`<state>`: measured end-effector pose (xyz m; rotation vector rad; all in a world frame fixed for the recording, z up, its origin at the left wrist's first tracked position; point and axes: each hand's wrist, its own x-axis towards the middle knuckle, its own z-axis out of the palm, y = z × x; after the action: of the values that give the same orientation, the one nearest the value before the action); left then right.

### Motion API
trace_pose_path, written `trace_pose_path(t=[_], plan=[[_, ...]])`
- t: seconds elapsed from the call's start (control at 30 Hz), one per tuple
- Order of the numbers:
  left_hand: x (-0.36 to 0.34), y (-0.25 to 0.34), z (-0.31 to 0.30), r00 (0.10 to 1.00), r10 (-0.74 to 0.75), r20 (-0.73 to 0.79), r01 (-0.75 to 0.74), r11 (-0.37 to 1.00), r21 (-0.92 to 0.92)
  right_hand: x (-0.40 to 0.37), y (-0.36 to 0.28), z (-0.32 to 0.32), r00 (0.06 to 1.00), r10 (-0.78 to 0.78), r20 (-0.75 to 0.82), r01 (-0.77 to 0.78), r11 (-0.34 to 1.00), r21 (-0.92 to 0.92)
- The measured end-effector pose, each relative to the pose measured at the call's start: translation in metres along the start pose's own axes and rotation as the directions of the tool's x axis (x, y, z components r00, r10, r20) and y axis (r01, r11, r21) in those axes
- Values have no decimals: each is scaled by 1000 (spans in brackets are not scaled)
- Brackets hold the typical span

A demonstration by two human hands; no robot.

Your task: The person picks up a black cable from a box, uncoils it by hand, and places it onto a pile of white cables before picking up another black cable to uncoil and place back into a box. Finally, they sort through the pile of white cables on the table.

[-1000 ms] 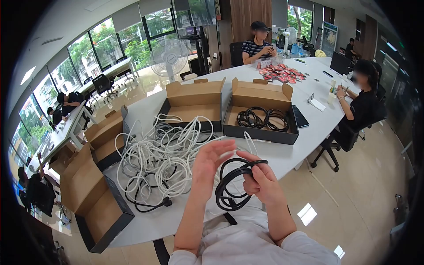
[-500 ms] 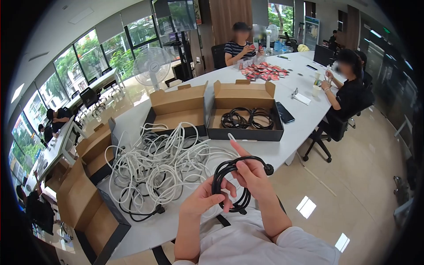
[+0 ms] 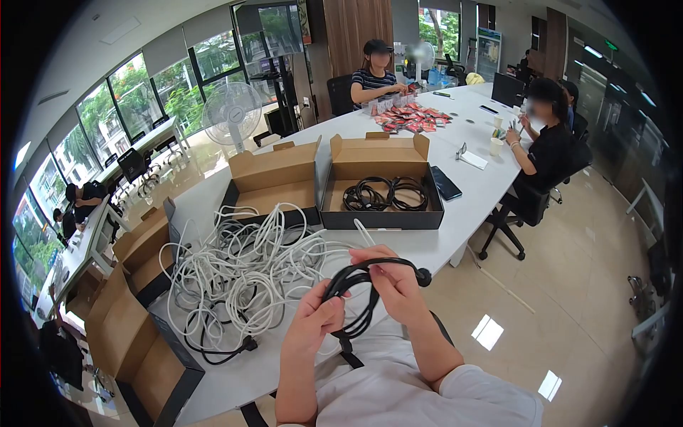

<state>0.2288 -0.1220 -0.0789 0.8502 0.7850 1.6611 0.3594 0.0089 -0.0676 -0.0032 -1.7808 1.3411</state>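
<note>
A looped black power cable [image 3: 366, 322] is held up in front of me, over the table's near edge. My left hand [image 3: 317, 317] is closed around the left side of the coil. My right hand [image 3: 395, 285] pinches the top strands, and the plug [image 3: 423, 277] sticks out to its right. Beyond my hands, an open box [image 3: 384, 219] holds coiled black cables [image 3: 388, 193]. To my left lies a tangled heap of white cables [image 3: 249, 274], with a black cable and its plug [image 3: 248, 343] among them.
More open boxes stand behind the heap [image 3: 274, 188] and at the left [image 3: 153, 377]. A phone [image 3: 446, 183] lies right of the cable box. Red packets [image 3: 413, 117] are piled farther back near a seated person [image 3: 373, 82]; another person [image 3: 544, 142] sits at the right. A fan [image 3: 233, 114] stands behind.
My left hand has closed its fingers round the coil, and my right index finger, stretched out before, has curled onto the cable. The coil has tilted and narrowed. The view has shifted slightly.
</note>
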Motion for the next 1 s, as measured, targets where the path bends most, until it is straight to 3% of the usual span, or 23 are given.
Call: trace_pose_path(t=[0.1,0.23,0.27,0.37,0.4,0.5,0.67,0.83,0.87,0.97,1.0], plan=[[-4,7,4,987,129,-97,-119,988,102,-2,-1,4,989,-141,36,143,988,-54],[-9,10,3,948,281,-150,-264,956,125,-3,-41,4,984,-71,165,98,981,-168],[-11,11,7,922,321,-218,-294,945,147,-5,-42,2,975,-123,184,156,971,-179],[-14,17,5,888,403,-224,-351,906,237,-10,-42,-10,980,-77,182,89,994,-62],[-17,20,3,906,378,-189,-333,914,232,-12,-35,-12,989,-79,122,80,997,-2],[-22,15,6,931,333,-150,-292,925,241,-2,-21,-6,999,-23,-48,17,992,-122],[-24,19,2,962,271,-25,-255,929,268,0,-7,8,999,5,42,6,970,-245],[-29,26,-4,956,291,-23,-283,944,172,5,5,-2,996,-13,87,34,967,-252],[-29,28,-5,952,306,-19,-300,941,154,7,11,-5,993,16,116,11,974,-227],[-25,31,-12,943,323,-83,-313,943,117,2,22,-13,932,284,227,-265,958,-110],[-25,31,-14,946,305,-112,-296,951,92,2,25,-10,940,259,223,-240,965,-109]])
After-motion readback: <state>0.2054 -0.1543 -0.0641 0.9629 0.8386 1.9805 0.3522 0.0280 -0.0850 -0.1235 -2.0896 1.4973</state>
